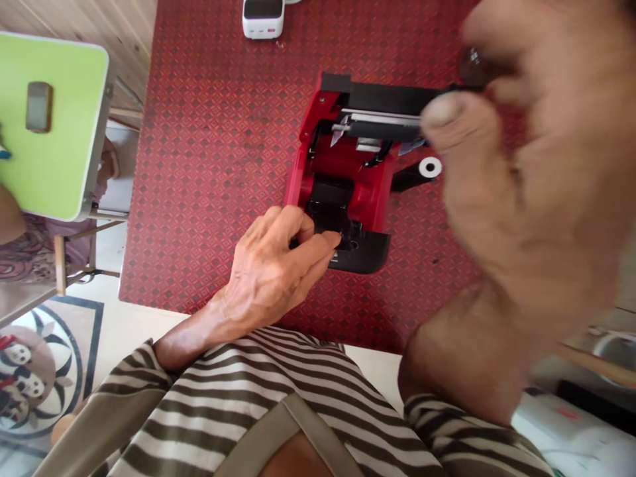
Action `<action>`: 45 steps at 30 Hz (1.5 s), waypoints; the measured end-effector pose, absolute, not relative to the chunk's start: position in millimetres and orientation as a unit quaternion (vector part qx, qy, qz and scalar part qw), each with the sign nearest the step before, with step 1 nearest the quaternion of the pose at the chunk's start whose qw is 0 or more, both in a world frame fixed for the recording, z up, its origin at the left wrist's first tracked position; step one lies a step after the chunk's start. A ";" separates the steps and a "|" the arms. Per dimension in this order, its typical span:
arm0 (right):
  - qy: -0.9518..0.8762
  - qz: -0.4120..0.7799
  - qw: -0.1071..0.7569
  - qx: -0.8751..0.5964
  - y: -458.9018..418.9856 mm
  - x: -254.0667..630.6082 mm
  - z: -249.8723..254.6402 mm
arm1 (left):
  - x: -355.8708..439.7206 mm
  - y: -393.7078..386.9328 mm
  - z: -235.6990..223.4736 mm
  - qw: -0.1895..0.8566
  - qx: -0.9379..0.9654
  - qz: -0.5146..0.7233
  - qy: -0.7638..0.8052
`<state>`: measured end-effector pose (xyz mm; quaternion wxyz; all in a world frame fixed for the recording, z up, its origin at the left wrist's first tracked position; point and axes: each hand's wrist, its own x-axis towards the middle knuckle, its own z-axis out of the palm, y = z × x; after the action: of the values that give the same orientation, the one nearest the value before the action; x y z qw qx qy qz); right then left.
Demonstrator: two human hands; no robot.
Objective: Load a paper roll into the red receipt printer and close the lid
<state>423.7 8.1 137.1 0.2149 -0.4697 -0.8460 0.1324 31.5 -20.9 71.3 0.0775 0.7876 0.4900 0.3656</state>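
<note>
Presently, we find the red-and-black device [338,159] open on the patterned desk [199,165], the left hand [278,265] bent at its black front part [368,257]. We cannot tell whether it or the blurred right hand [541,172], overlapping the upper bar [387,99], clamps anything. We judge this manual adjustment; the next move calls for steadying the device.

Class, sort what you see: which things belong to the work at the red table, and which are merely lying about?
Part of the work, it seems:
- red-and-black machine, left hand at its near end
- dark knob, beside the blurred right hand

Apparently lying about:
- white device, far edge of the red table
- dark oblong object on the green table
</note>
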 end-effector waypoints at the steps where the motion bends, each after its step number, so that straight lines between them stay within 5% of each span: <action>1: -0.841 0.128 0.221 -0.477 26.5 387.2 131.8 | 31.8 -21.4 70.7 0.076 0.790 0.360 0.491; 7: -0.834 0.090 0.275 -0.470 69.0 249.6 115.2 | 31.6 -23.6 69.6 0.063 0.797 0.356 0.483; 31: -0.865 0.070 0.293 -0.400 0.6 282.8 69.3 | 24.4 -27.5 70.4 0.063 0.777 0.379 0.498; 45: -0.841 0.110 0.310 -0.430 -11.7 280.8 61.7 | 0.2 -25.4 27.7 0.023 0.775 0.365 0.515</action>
<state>280.8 -11.7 61.7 0.3098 -0.4299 -0.8409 0.1104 0.2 -25.4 27.7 0.0228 0.7749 0.5154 0.3652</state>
